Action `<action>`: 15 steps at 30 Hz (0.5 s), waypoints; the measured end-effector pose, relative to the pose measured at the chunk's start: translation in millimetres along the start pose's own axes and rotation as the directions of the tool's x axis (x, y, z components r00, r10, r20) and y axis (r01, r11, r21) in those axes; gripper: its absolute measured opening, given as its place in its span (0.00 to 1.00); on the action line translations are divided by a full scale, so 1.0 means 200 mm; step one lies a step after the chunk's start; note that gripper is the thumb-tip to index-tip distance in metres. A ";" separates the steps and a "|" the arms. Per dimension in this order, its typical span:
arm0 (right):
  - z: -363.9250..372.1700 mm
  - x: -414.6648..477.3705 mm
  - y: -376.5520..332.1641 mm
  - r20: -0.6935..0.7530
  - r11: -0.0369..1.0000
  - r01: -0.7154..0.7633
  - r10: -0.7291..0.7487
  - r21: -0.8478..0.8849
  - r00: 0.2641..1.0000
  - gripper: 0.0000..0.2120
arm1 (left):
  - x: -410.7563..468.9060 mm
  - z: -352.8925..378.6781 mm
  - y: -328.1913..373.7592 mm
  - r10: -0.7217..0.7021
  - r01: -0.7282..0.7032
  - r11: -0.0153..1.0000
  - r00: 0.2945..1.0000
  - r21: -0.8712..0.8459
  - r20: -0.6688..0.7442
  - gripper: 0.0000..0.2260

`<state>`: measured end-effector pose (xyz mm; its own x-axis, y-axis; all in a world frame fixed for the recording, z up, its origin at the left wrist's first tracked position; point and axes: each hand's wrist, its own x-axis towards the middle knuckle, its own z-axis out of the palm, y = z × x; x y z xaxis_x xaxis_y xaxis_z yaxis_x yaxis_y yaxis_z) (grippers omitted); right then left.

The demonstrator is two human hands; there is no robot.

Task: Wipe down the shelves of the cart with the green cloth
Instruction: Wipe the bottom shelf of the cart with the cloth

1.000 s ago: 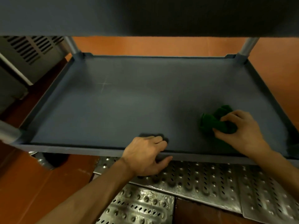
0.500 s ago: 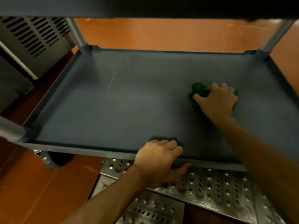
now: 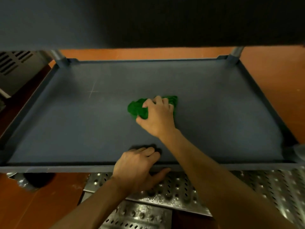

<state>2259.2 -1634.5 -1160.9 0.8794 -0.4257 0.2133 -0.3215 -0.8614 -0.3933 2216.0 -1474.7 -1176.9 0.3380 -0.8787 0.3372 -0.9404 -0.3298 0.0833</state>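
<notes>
Two hands: right hand [image 3: 158, 118] wipes the shelf [image 3: 82, 126] clutching the green cloth [image 3: 137, 108], left hand [image 3: 137, 167] grips its rim [image 3: 66, 168]; next, probably sweep leftward.

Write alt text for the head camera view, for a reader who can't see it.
A person's right hand presses a bunched green cloth onto the middle of a grey cart shelf, while the left hand grips the shelf's near rim. An upper shelf overhangs at the top; perforated metal floor plates and orange floor show below.
</notes>
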 end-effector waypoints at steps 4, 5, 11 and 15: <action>-0.04 -0.08 0.04 0.054 0.998 0.064 -0.065 0.027 0.996 0.21 | 0.00 0.00 0.00 -0.019 0.019 1.000 1.000 0.003 -0.004 0.17; -0.05 -0.11 0.06 0.078 0.996 0.080 -0.083 0.036 0.993 0.21 | 0.00 0.00 0.00 -0.025 0.025 1.000 1.000 -0.004 0.000 0.18; -0.14 -0.29 0.19 0.103 0.989 0.126 -0.134 0.079 0.986 0.21 | 0.00 -0.01 0.01 -0.037 0.037 0.999 0.999 -0.008 0.022 0.19; -0.22 -0.40 0.32 0.101 0.987 0.129 -0.138 0.095 0.985 0.22 | 0.00 -0.01 0.01 -0.029 0.029 1.000 0.999 -0.003 0.026 0.19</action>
<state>2152.7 -1667.2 -1164.0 0.9462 -0.2724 0.1745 -0.1709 -0.8788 -0.4455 2214.5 -1474.2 -1174.0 0.3662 -0.8773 0.3103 -0.9302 -0.3543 0.0961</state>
